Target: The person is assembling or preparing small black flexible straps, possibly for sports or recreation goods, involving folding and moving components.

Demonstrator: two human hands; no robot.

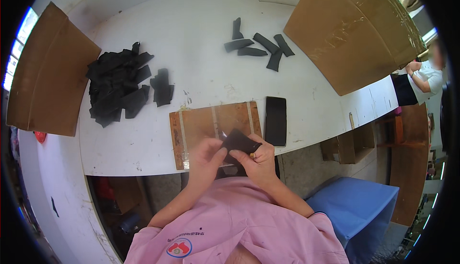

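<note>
Over the front edge of a wooden board (191, 130), I hold a small black fabric piece (239, 141) between both hands. My left hand (206, 157) pinches its left edge with thumb and fingers. On the other side, my right hand (261, 162) grips it, thumb on top. A small yellow item (252, 155) shows at the right fingers; its kind is unclear. To the left lies a heap of flat black fabric pieces (115, 87), with a few loose pieces (163, 89) beside it. Several narrow, rolled-looking black pieces (252, 52) lie at the far right.
A dark phone (275, 121) lies right of the board. Large cardboard boxes stand at the left (50, 72) and right (352, 29) of the white table (191, 39). Beside me at the lower right is a blue bin (352, 206). Another person (424, 79) stands at far right.
</note>
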